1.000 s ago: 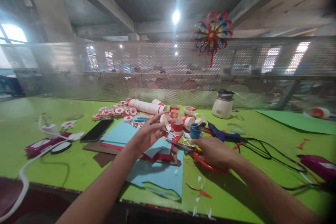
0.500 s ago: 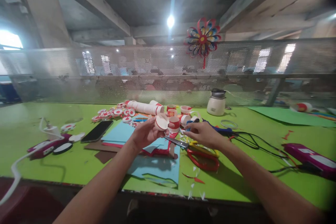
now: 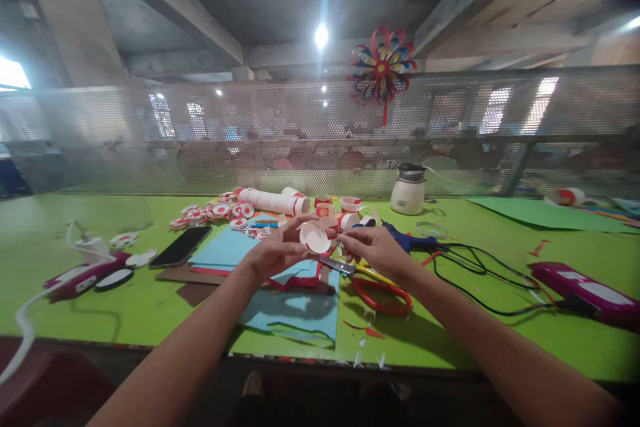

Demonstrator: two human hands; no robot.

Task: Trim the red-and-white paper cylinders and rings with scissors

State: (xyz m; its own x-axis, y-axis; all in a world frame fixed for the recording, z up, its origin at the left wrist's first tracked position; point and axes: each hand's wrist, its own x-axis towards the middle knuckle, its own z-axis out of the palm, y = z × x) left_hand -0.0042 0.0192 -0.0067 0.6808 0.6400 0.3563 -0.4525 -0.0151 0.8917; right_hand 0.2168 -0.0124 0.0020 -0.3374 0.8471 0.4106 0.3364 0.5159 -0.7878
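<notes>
Paper cup held between both hands over the green table

Paper is the stuff in hand. In the head view, the left hand (image 3: pixel 274 255) and right hand (image 3: pixel 376 250) meet above the middle of the table (image 3: pixel 100 307), with a small white cup (image 3: pixel 316 239) between them. The left fingers are curled around the cup's near side and pinch it; the right fingertips close on its right edge, so both hands grip the one piece. The cup's open mouth tilts toward the camera.

It looks very light and thin-walled, easy to crush or crease, so a soft pinch at the rim or on the side wall would suit it better than a squeeze across the middle.

Just below the hands lie blue sheets (image 3: pixel 295 310) and red-handled scissors (image 3: pixel 380 290). Beyond the hands stand more cups (image 3: pixel 350 203) and a long stack (image 3: pixel 273 201) lying on its side, with red-and-white discs (image 3: pixel 210 211) to its left. A phone (image 3: pixel 181 247) lies left of the sheets, a glue gun (image 3: pixel 407 240) right of the hands, a white pot (image 3: pixel 407 190) farther back. A paper flower (image 3: pixel 383 70) hangs on the mesh.
</notes>
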